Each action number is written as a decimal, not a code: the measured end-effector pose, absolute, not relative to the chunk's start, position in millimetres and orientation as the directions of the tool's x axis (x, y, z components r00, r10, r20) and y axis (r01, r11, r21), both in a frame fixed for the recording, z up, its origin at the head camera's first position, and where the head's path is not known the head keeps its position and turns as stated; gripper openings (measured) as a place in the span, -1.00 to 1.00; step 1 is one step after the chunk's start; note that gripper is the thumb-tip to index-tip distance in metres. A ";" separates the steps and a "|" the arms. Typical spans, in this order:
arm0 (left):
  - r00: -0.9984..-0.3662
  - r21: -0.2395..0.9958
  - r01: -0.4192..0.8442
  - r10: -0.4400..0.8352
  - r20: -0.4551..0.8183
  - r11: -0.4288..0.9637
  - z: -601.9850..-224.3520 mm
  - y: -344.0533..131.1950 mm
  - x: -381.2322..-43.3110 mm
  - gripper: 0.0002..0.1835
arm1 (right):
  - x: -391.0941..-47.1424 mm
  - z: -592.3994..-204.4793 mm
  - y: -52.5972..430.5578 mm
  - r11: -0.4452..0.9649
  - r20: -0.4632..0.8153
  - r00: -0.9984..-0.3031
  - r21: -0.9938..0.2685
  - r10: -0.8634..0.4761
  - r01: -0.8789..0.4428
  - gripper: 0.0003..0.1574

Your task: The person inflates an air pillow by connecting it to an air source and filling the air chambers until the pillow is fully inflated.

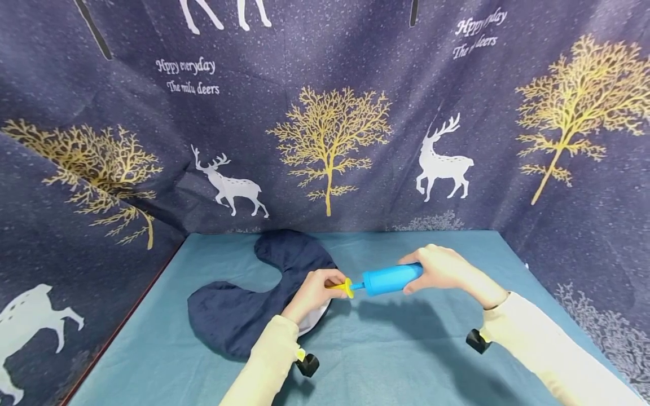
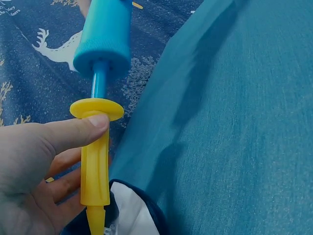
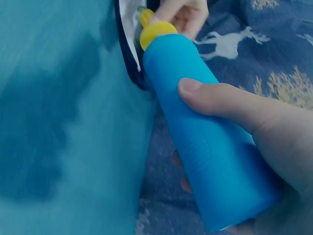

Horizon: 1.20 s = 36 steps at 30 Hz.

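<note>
Pump (image 1: 388, 280) held crosswise, long axis running left-right, yellow nozzle (image 2: 95, 171) pointing left toward pillow (image 1: 228, 321), left hand (image 1: 316, 288) pinching nozzle, right hand (image 1: 440, 267) wrapped round blue barrel (image 3: 205, 142).

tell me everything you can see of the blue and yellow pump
The pump looks plastic: a blue barrel with a finely ridged end, a thin blue rod, and a yellow end piece with a round flange and narrower tip. It is held crosswise above the table: the left hand pinches the yellow end piece, the right hand grips the barrel.
</note>
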<state>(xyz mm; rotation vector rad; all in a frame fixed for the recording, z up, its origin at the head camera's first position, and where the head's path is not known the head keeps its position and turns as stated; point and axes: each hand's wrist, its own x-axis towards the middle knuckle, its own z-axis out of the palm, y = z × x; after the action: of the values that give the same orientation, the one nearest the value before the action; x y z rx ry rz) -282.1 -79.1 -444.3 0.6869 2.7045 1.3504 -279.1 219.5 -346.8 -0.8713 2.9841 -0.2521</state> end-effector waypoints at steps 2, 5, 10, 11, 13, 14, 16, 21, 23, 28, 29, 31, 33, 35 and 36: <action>-0.898 0.767 0.374 0.410 0.159 0.522 -444.4 -79.4 -281.7 -0.78 | -278.8 -342.8 228.2 0.829 0.019 -0.841 -0.158 -0.540 -0.536 -0.23; -0.895 0.763 0.382 0.415 0.164 0.522 -443.9 -79.9 -281.3 -0.78 | -278.0 -335.7 240.3 0.824 0.015 -0.835 -0.150 -0.550 -0.546 -0.22; -0.894 0.767 0.383 0.415 0.168 0.515 -442.9 -80.4 -282.7 -0.78 | -276.4 -322.1 258.4 0.835 0.017 -0.844 -0.138 -0.537 -0.533 -0.22; -0.895 0.770 0.378 0.414 0.163 0.513 -442.8 -80.8 -282.8 -0.78 | -276.2 -319.7 261.9 0.838 0.018 -0.846 -0.134 -0.532 -0.530 -0.22; -0.894 0.773 0.378 0.417 0.163 0.510 -442.9 -81.8 -282.4 -0.78 | -275.7 -316.1 268.7 0.840 0.024 -0.848 -0.128 -0.529 -0.527 -0.21; -0.893 0.774 0.379 0.420 0.162 0.508 -443.0 -82.3 -282.1 -0.78 | -275.2 -314.7 272.0 0.840 0.026 -0.849 -0.127 -0.528 -0.527 -0.21; -0.890 0.772 0.382 0.426 0.161 0.507 -443.4 -83.3 -281.4 -0.78 | -273.4 -312.4 279.0 0.839 0.033 -0.848 -0.127 -0.529 -0.529 -0.21; -0.882 0.776 0.390 0.442 0.161 0.496 -441.9 -84.0 -282.0 -0.78 | -266.2 -304.0 295.8 0.839 0.049 -0.851 -0.150 -0.522 -0.523 -0.24; -0.884 0.779 0.387 0.439 0.161 0.494 -441.5 -83.7 -281.9 -0.79 | -264.7 -301.7 299.7 0.831 0.047 -0.847 -0.170 -0.529 -0.529 -0.24; -0.880 0.774 0.402 0.441 0.179 0.489 -441.5 -81.5 -281.1 -0.79 | -268.1 -305.6 297.3 0.802 0.033 -0.823 -0.208 -0.567 -0.560 -0.25; -0.879 0.774 0.404 0.442 0.181 0.487 -440.9 -81.2 -280.7 -0.79 | -269.4 -307.3 295.0 0.799 0.030 -0.821 -0.215 -0.570 -0.562 -0.25; -0.878 0.779 0.403 0.444 0.181 0.481 -439.7 -80.6 -279.3 -0.79 | -272.0 -311.1 289.7 0.794 0.023 -0.819 -0.229 -0.573 -0.563 -0.25; -0.880 0.785 0.396 0.440 0.178 0.476 -438.7 -80.6 -278.4 -0.79 | -274.5 -314.1 283.6 0.795 0.024 -0.821 -0.236 -0.570 -0.559 -0.24; -0.887 0.792 0.382 0.430 0.169 0.476 -437.7 -81.0 -278.0 -0.79 | -277.0 -315.8 276.5 0.788 0.030 -0.816 -0.241 -0.577 -0.566 -0.23; -0.889 0.794 0.378 0.427 0.167 0.477 -437.3 -81.3 -278.0 -0.78 | -278.2 -316.5 272.5 0.787 0.035 -0.814 -0.237 -0.580 -0.570 -0.23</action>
<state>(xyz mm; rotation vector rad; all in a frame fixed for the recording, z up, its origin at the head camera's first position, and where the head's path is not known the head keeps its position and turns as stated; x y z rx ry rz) -278.0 -81.3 -437.3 0.7243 2.6532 1.4048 -278.2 272.5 -316.5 -0.9438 2.9319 -0.3692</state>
